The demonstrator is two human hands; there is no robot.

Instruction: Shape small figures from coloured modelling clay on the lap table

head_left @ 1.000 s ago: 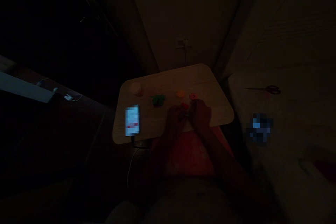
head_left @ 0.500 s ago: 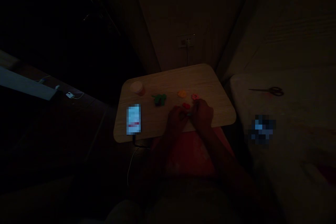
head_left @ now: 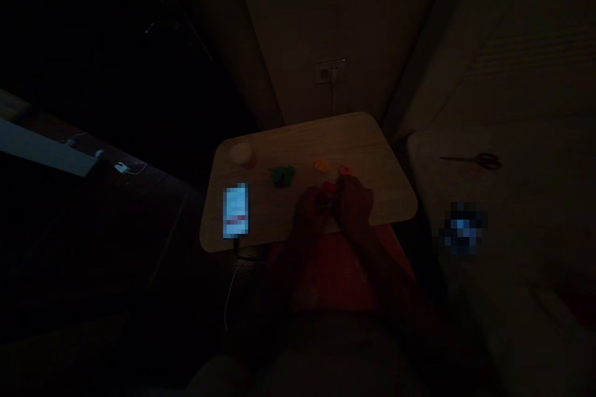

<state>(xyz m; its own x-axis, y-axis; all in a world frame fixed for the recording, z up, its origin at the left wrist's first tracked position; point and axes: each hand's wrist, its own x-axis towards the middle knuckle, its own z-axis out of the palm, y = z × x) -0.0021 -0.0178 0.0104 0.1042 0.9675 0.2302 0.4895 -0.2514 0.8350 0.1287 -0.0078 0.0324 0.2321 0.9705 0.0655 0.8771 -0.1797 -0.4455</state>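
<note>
In dim light, my left hand (head_left: 308, 211) and my right hand (head_left: 354, 203) meet low over the front of a small wooden table (head_left: 284, 142). Both have their fingers curled, pinching a small blue-green piece (head_left: 330, 203) whose kind is too dark to tell. Just beyond the fingertips lies a small red piece (head_left: 328, 187), partly hidden. A pinkish-red piece (head_left: 345, 170) sits behind my right hand, with a yellow-orange piece (head_left: 321, 165) to its left. Farther left is a green clump (head_left: 282, 176) of irregular outline.
A pale round tub (head_left: 243, 154) stands at the table's back left. In front of it lies a lit phone (head_left: 236, 211) with a cable. Scissors (head_left: 484, 161) rest on the pale surface at right. A wall socket (head_left: 330, 71) holds a plug.
My right hand has shifted slightly left, closer to my left hand, and the blue-green piece is more covered by fingers. The loose pieces stay in place.
</note>
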